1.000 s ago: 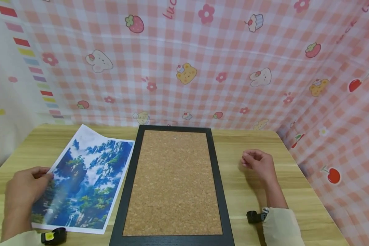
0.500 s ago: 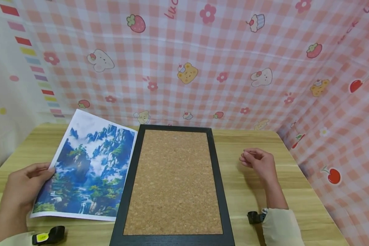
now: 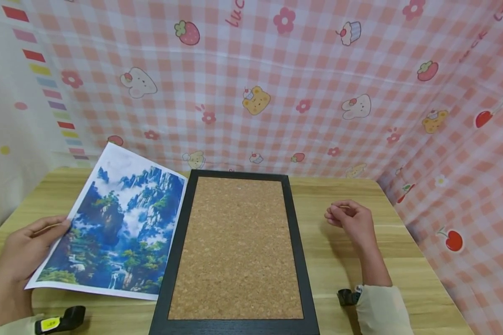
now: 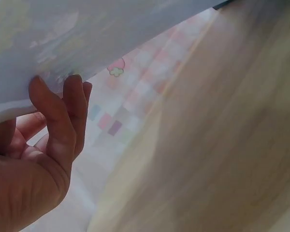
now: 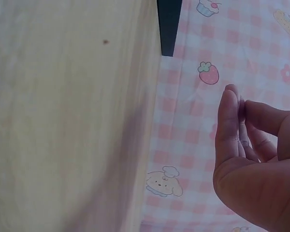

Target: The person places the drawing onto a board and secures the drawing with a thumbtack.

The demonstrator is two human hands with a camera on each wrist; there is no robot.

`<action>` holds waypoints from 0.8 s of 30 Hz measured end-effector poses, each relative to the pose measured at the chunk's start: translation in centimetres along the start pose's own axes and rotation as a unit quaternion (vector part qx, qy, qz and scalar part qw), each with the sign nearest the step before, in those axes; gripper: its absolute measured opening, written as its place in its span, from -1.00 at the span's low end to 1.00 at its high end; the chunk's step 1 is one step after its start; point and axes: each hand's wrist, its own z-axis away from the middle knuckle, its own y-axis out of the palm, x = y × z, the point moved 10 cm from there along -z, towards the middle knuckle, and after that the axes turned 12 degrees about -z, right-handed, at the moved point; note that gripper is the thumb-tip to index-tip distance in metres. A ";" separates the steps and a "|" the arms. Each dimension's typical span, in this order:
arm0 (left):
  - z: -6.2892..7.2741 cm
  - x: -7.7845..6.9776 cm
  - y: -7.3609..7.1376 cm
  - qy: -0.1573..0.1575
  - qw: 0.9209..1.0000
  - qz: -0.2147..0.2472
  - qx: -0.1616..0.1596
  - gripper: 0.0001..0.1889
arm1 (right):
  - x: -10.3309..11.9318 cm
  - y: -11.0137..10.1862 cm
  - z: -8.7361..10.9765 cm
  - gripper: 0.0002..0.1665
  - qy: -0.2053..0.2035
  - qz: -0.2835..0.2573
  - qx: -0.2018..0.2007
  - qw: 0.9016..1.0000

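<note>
My left hand (image 3: 23,251) pinches the left edge of a printed landscape picture (image 3: 121,223), a white-bordered paper sheet with blue mountains, clouds and a waterfall. The sheet is tilted up, its far corner raised above the table; its right edge lies along a black-framed cork board. In the left wrist view, the fingers (image 4: 53,111) lie against the underside of the picture (image 4: 96,34). The cork surface (image 3: 239,246) faces up within its black frame (image 3: 234,327). To the board's right, my right hand (image 3: 354,221) hovers over the table, fingers loosely curled, with nothing visible in them.
The light wooden table (image 3: 327,274) runs back to a pink checked cloth (image 3: 218,74) with cartoon prints, which also hangs along the right side. A black strap camera (image 3: 63,318) sits at the left wrist, another camera (image 3: 348,297) at the right.
My left hand has lifted the picture and moved slightly left and away, tilting the sheet up; its far corner rose. The right hand and the cork board have hardly moved.
</note>
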 end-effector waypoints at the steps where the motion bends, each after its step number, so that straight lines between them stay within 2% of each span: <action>1: 0.0 -0.2 0.1 0.006 1.000 0.009 0.003 -0.88 | 0.1 0.0 0.1 -0.71 -0.002 0.002 0.000 1.000; 5: 0.2 -1.0 0.2 0.026 0.999 0.027 0.008 -0.87 | 0.7 0.3 0.3 -0.72 -0.014 0.009 0.002 1.000; 13: 0.1 -1.6 -0.1 0.035 0.997 0.062 -0.032 -0.92 | 2.4 1.1 0.7 -0.70 -0.037 0.008 0.002 0.999; 18: 0.0 -1.5 0.5 0.028 0.997 0.071 -0.019 -0.92 | 3.1 1.5 0.8 -0.71 -0.050 -0.009 0.003 0.999; 24: -0.1 -0.8 2.1 0.015 0.998 0.065 0.020 -0.89 | 3.2 1.9 0.8 -0.73 -0.051 -0.025 0.005 0.998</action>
